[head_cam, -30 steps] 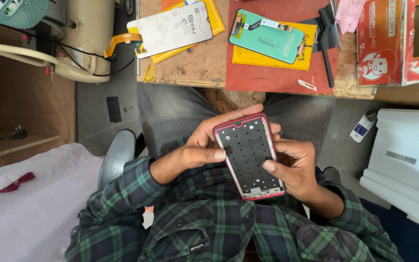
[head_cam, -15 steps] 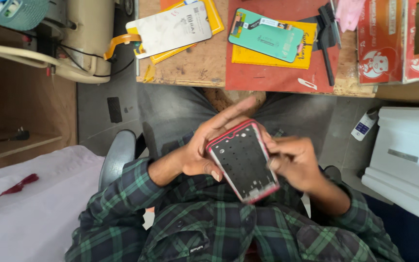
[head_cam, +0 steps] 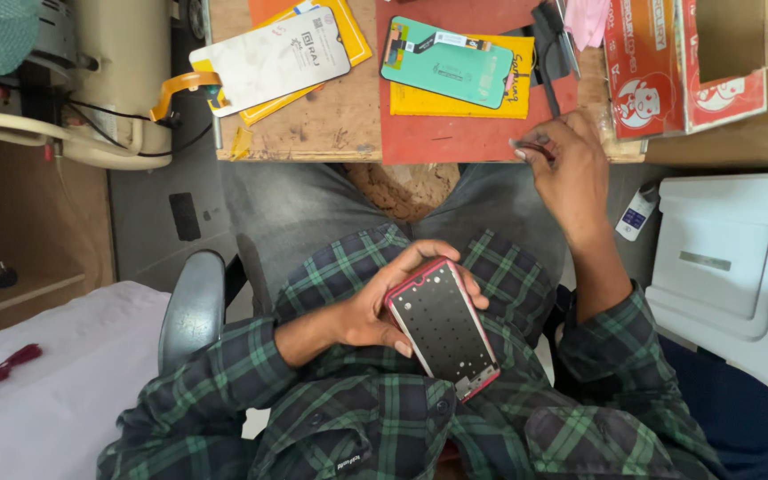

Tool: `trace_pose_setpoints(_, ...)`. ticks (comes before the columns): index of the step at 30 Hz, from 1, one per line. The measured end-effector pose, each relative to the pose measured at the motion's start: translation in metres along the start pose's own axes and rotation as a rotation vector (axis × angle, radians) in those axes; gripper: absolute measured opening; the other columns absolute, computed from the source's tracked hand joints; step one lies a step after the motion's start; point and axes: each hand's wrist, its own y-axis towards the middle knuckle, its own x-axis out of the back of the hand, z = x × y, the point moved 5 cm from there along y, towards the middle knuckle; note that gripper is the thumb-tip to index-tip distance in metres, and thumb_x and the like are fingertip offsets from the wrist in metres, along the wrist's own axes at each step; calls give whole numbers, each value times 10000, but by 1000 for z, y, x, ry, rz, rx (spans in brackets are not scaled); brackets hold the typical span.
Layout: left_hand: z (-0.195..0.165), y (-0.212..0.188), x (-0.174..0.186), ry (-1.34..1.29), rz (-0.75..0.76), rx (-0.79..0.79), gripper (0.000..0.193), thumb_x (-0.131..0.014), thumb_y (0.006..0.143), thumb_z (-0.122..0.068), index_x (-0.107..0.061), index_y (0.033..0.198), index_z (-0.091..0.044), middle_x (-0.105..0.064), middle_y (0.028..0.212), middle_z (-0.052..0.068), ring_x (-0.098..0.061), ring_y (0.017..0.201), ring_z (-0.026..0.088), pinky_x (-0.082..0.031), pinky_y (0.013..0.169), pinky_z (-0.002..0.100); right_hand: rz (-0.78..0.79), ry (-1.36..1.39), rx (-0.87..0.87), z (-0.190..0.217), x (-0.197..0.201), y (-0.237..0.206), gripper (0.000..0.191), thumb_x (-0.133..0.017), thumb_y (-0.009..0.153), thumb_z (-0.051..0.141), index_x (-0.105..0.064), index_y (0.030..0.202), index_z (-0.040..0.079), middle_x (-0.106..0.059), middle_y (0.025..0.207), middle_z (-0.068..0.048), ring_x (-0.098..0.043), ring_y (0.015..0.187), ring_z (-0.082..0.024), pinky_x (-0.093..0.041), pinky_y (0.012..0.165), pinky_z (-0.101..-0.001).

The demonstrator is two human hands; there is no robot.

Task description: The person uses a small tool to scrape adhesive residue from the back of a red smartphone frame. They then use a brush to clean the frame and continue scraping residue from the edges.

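My left hand (head_cam: pixel 382 304) grips a red-framed phone chassis (head_cam: pixel 444 327) with its dark, hole-dotted inner side facing up, held over my lap. Over at the workbench edge, my right hand (head_cam: pixel 566 164) pinches a small dark tool (head_cam: pixel 535 148) on the red mat (head_cam: pixel 464 133). A green-backed display panel (head_cam: pixel 453 64) lies on a yellow card on that mat. A white-backed display panel (head_cam: pixel 270 60) with an orange flex cable lies on the wooden bench to the left.
A red and white cardboard box (head_cam: pixel 686 62) stands at the bench's right end. A white device (head_cam: pixel 731 258) sits at my right, a small white bottle (head_cam: pixel 636 212) beside it. A cream machine (head_cam: pixel 108 80) stands at left; a grey chair arm (head_cam: pixel 193 307) below it.
My right hand has let go of the phone chassis and reached up to the bench edge, taking a small tool. My left hand has lowered the chassis toward my lap.
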Motion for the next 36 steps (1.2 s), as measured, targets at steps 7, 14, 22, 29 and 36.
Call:
trace_pose_setpoints(7, -8, 13, 4, 96, 99, 61, 1029, -897, 863, -158, -248, 1658, -93, -504, 1501, 159, -479, 1445, 280, -425, 1255, 493, 13, -97, 47, -8, -7, 13, 163, -830, 891, 44, -680, 942, 4, -606, 972, -140, -631, 945, -357, -490, 801, -452)
trace_pose_setpoints(14, 5, 26, 5, 73, 127, 51, 867, -925, 850, -61, -322, 1471, -108, -445, 1594, 193, -499, 1478, 277, -466, 1239, 498, -13, -32, 69, -19, -2, 6, 184, -764, 899, -35, -699, 1067, 4, -686, 966, -148, -680, 896, -340, -518, 787, -427)
trace_pose_setpoints(22, -1, 44, 3, 355, 0, -194, 1019, -922, 817, -99, -281, 1609, -120, -573, 1457, 174, -570, 1410, 257, -464, 1236, 458, -12, 778, -235, -23, 25, -13, 95, -716, 1008, -60, -690, 1098, -74, -684, 963, -109, -635, 794, -124, -478, 678, -249)
trace_pose_setpoints(29, 8, 58, 10, 577, -152, -208, 961, -975, 773, -166, -381, 1523, -72, -524, 1482, 104, -550, 1390, 185, -464, 1207, 370, 147, 765, 169, 78, 77, -51, 130, -707, 882, -73, -705, 1011, -55, -702, 995, -134, -702, 902, -189, -562, 837, -308)
trace_pose_setpoints(36, 27, 76, 13, 687, -178, -232, 958, -990, 748, -218, -404, 1487, -50, -538, 1418, 63, -546, 1336, 133, -460, 1178, 315, 119, 651, 283, 103, 70, -57, 162, -762, 876, -51, -738, 1031, -10, -709, 957, -106, -699, 852, -176, -560, 768, -290)
